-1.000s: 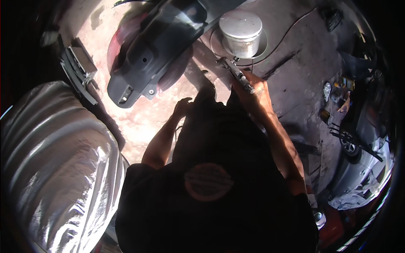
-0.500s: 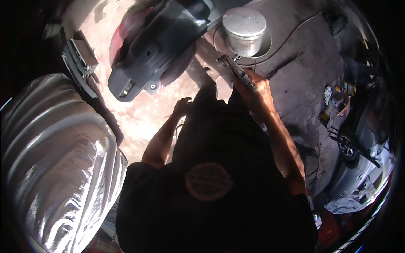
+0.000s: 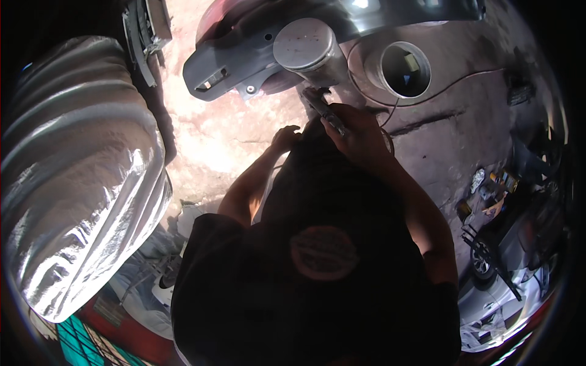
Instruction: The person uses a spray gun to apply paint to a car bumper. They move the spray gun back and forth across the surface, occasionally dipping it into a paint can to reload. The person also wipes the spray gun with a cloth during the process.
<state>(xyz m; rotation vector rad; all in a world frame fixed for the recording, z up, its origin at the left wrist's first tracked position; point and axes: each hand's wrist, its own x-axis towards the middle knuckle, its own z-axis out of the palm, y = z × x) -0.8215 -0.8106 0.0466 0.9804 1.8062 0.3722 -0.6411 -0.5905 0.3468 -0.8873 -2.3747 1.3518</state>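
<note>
My right hand is closed around a spray gun, whose large silver lidded cup stands above the gun body. The trigger and most of my fingers are in shadow. Beyond the cup lies a dark grey car bumper, with the cup covering part of its near edge. My left hand hangs beside my dark-clothed leg, nothing in it, fingers loosely extended. A thin hose runs by my right wrist.
An open bucket with small pieces inside stands right of the gun cup. A silver-covered bulky shape fills the left side. Rightward, a hose crosses the floor towards scattered items and a parked car.
My right hand has carried the spray gun leftward, from in front of the bucket to before the bumper, uncovering the bucket's opening. My view has shifted too. The left hand stays beside my leg.
</note>
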